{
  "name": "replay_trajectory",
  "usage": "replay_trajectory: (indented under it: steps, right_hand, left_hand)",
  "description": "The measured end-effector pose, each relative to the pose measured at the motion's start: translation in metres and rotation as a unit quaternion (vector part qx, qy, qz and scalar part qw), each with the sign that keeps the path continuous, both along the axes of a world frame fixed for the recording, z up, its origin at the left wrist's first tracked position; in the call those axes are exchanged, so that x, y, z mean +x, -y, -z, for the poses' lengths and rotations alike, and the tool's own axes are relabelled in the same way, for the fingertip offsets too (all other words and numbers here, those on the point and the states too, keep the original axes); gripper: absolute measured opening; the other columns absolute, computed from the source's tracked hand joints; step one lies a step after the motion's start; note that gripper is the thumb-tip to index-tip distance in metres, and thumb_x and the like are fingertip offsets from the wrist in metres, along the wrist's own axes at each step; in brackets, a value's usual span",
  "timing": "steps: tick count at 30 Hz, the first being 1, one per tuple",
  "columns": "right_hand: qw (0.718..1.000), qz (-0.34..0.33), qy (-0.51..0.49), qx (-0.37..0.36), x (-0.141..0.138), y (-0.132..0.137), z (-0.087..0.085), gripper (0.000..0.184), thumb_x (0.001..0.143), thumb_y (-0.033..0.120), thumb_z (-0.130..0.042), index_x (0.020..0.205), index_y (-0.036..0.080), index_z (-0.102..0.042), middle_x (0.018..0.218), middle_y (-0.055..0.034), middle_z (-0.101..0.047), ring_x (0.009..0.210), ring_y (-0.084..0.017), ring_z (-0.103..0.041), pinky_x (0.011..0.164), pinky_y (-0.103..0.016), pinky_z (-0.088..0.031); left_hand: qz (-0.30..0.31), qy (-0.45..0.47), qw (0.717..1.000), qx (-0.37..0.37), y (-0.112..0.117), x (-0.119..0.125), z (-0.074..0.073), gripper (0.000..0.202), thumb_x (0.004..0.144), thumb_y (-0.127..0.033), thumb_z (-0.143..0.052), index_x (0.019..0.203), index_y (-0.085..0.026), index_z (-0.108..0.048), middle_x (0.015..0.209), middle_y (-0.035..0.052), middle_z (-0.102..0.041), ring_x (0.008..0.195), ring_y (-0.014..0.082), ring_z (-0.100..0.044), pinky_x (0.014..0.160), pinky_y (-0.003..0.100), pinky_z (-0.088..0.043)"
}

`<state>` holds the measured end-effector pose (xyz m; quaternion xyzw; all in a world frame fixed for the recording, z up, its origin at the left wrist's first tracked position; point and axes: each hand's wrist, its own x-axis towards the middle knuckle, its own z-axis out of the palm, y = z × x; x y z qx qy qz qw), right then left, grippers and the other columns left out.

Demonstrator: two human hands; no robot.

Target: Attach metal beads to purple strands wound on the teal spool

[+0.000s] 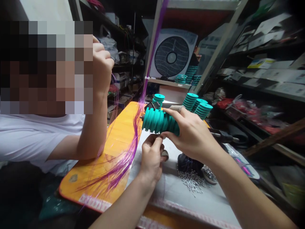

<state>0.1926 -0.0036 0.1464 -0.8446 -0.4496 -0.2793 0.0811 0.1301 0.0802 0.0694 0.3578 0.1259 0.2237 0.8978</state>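
Observation:
A row of teal spools [159, 121] sits on a horizontal shaft above the table. My right hand [190, 130] curls around the right part of this row, forefinger on top and thumb below. Just under the spools, my left hand [152, 152] is closed in a pinch; whatever is between its fingertips is too small to make out. Greyish wraps cover a finger on each hand. Left of the spools, a bundle of purple strands [135, 140] hangs from above and spreads over the yellow tabletop [116, 128].
Small silvery pieces [192, 180] lie scattered beside a round dish [209, 175] and a dark bundle [188, 163]. More teal spool stacks [190, 101] stand behind. Another person's arm [91, 127] rests on the table's left. A box fan [172, 54] and loaded shelves surround the table.

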Motion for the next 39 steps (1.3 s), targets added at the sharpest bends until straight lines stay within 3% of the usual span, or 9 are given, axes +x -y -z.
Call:
replay_trajectory:
  steps: [6, 10, 14, 19, 22, 26, 32, 36, 39]
  right_hand:
    - [0.999, 0.026, 0.026, -0.025, -0.001, -0.006, -0.004, 0.078, 0.077, 0.033, -0.07, 0.145, 0.015, -0.035, 0.115, -0.0143, -0.057, 0.101, -0.033, -0.058, 0.086, -0.044, -0.048]
    - [1.0, -0.007, 0.027, -0.01, -0.007, 0.0, 0.001, 0.085, 0.079, 0.036, -0.07, 0.149, 0.014, -0.026, 0.119, -0.0162, -0.057, 0.106, -0.033, -0.056, 0.088, -0.046, -0.048]
    - [0.991, -0.117, 0.011, 0.059, -0.034, 0.008, 0.016, 0.042, 0.088, 0.026, -0.057, 0.129, 0.017, -0.055, 0.126, -0.0142, -0.056, 0.119, -0.029, -0.048, 0.098, -0.047, -0.043]
    - [0.945, -0.222, -0.215, 0.101, -0.072, 0.014, 0.025, 0.015, 0.089, 0.021, -0.057, 0.095, 0.024, -0.07, 0.105, -0.0057, -0.066, 0.099, -0.019, -0.056, 0.083, -0.036, -0.049]
    - [0.911, -0.252, -0.3, 0.133, -0.079, 0.015, 0.021, 0.011, 0.087, 0.02, -0.062, 0.085, 0.021, -0.072, 0.095, -0.0048, -0.068, 0.093, -0.016, -0.059, 0.082, -0.034, -0.049]
    - [0.886, -0.27, -0.344, 0.153, -0.078, 0.019, 0.019, 0.012, 0.087, 0.023, -0.063, 0.08, 0.02, -0.072, 0.086, -0.0034, -0.069, 0.086, -0.015, -0.059, 0.075, -0.03, -0.049]
    - [0.933, -0.249, -0.225, 0.129, -0.076, 0.032, 0.018, 0.012, 0.09, 0.023, -0.059, 0.083, 0.022, -0.069, 0.084, -0.0001, -0.067, 0.084, -0.013, -0.055, 0.075, -0.03, -0.044]
    - [0.977, -0.204, -0.038, 0.05, -0.08, 0.038, 0.015, 0.012, 0.092, 0.021, -0.056, 0.085, 0.021, -0.066, 0.088, 0.0001, -0.067, 0.097, -0.017, -0.055, 0.083, -0.036, -0.039]
    - [0.978, -0.178, 0.099, -0.034, -0.085, 0.041, 0.014, 0.009, 0.089, 0.017, -0.057, 0.089, 0.02, -0.066, 0.094, -0.0009, -0.068, 0.112, -0.021, -0.052, 0.093, -0.039, -0.033]
  left_hand:
    - [0.036, 0.027, 0.999, 0.019, -0.002, -0.006, 0.004, 0.014, 0.082, -0.027, -0.061, 0.082, -0.015, -0.053, 0.053, -0.0112, -0.021, 0.043, 0.0026, -0.018, 0.038, 0.014, -0.024]
    - [0.055, 0.045, 0.997, 0.034, -0.007, -0.026, 0.016, 0.026, 0.087, -0.037, -0.058, 0.095, -0.012, -0.062, 0.067, -0.0052, -0.043, 0.045, 0.0023, -0.031, 0.048, 0.02, -0.041]
    - [0.041, 0.019, 0.994, 0.097, -0.01, -0.056, 0.027, 0.029, 0.088, -0.041, -0.058, 0.1, -0.015, -0.066, 0.1, 0.0064, -0.061, 0.079, 0.0112, -0.058, 0.075, 0.025, -0.049]
    - [0.054, 0.002, 0.974, 0.218, -0.006, -0.087, 0.021, 0.03, 0.093, -0.038, -0.05, 0.113, -0.021, -0.064, 0.112, 0.0071, -0.062, 0.107, 0.0179, -0.055, 0.096, 0.027, -0.043]
    - [0.053, -0.012, 0.961, 0.271, -0.003, -0.096, 0.015, 0.028, 0.093, -0.038, -0.049, 0.111, -0.021, -0.065, 0.104, 0.0066, -0.062, 0.102, 0.018, -0.056, 0.094, 0.027, -0.044]
    - [0.057, -0.024, 0.946, 0.318, 0.001, -0.102, 0.011, 0.031, 0.095, -0.041, -0.044, 0.106, -0.019, -0.062, 0.079, 0.0025, -0.053, 0.076, 0.0129, -0.055, 0.071, 0.023, -0.048]
    - [0.157, -0.047, 0.95, 0.264, -0.001, -0.11, 0.005, 0.036, 0.093, -0.05, -0.042, 0.105, -0.019, -0.056, 0.058, -0.0075, -0.034, 0.041, 0.0059, -0.035, 0.04, 0.019, -0.033]
    - [0.145, -0.057, 0.957, 0.245, -0.01, -0.11, 0.007, 0.027, 0.091, -0.045, -0.05, 0.095, -0.019, -0.054, 0.054, -0.0095, -0.027, 0.042, 0.0045, -0.024, 0.039, 0.017, -0.023]
    - [0.125, -0.074, 0.947, 0.287, -0.014, -0.11, 0.01, 0.027, 0.091, -0.047, -0.049, 0.089, -0.02, -0.052, 0.053, -0.009, -0.027, 0.043, 0.0049, -0.024, 0.041, 0.018, -0.021]
